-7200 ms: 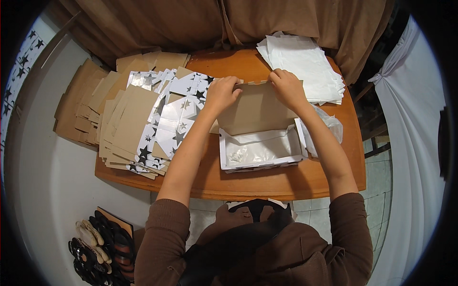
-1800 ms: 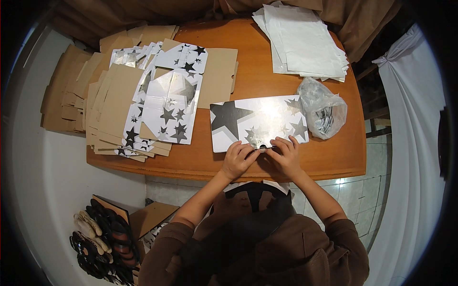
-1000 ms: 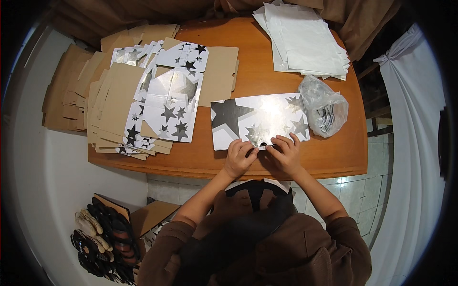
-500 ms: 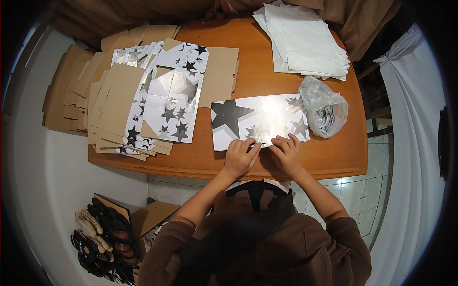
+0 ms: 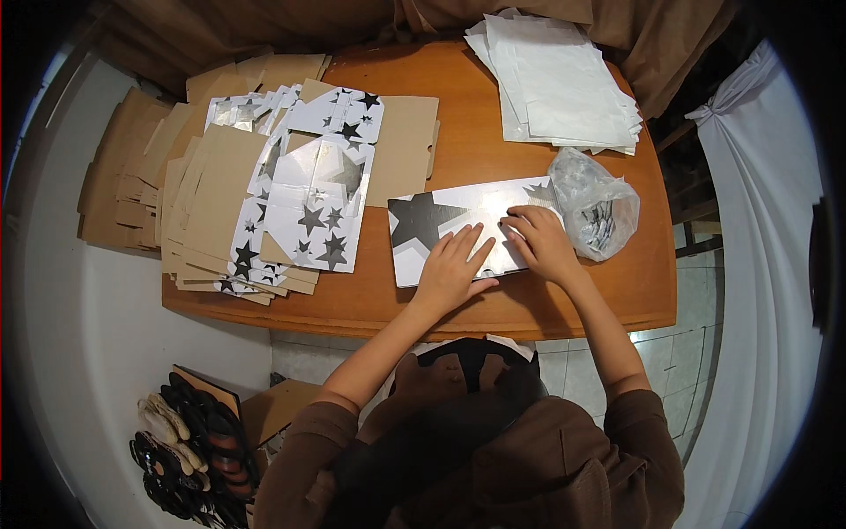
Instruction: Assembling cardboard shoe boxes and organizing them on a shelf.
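A closed flat box (image 5: 432, 225), shiny white with black stars, lies on the orange wooden table (image 5: 493, 304) near its front edge. My left hand (image 5: 454, 264) rests flat on the box's front half, fingers spread. My right hand (image 5: 538, 240) presses on the box's right part, fingers bent down onto its lid. Neither hand grips anything. Just right of the box sits a clear plastic bag (image 5: 595, 207) with small metallic pieces inside.
A fanned pile of flat brown and star-printed box blanks (image 5: 264, 194) covers the table's left side. A stack of white sheets (image 5: 555, 79) lies at the back right. Brown curtain hangs behind. Shoes (image 5: 189, 441) sit on the floor lower left.
Both hands slid from the box's front edge up onto its lid. Much earlier the box stood open with the hands at its brown flap.
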Demonstrator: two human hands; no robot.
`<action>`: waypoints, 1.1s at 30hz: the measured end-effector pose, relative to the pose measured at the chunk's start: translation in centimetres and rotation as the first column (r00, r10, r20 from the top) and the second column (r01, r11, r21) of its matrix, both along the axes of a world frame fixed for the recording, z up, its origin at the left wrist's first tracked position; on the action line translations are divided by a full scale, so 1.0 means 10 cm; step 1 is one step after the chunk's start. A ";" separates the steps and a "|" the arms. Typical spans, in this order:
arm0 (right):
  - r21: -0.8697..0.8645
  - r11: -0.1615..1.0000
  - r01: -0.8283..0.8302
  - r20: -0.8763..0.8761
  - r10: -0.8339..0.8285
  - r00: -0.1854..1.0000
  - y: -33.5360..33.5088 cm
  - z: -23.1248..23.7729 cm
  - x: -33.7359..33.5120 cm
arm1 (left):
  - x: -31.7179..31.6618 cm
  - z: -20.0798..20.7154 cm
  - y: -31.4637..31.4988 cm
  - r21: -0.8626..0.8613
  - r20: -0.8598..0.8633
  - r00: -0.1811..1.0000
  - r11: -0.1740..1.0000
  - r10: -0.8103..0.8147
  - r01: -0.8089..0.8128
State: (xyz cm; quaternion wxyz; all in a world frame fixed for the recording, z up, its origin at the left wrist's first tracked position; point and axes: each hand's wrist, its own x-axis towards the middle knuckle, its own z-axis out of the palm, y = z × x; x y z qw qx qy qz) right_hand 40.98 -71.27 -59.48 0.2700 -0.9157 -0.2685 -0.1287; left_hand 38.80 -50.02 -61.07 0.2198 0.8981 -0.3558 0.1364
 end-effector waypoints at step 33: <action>-0.032 0.977 0.213 0.011 -0.212 0.977 -0.02 -0.08 0.37 | 0.05 0.03 0.10 0.105 0.141 0.987 0.992 -0.079 0.065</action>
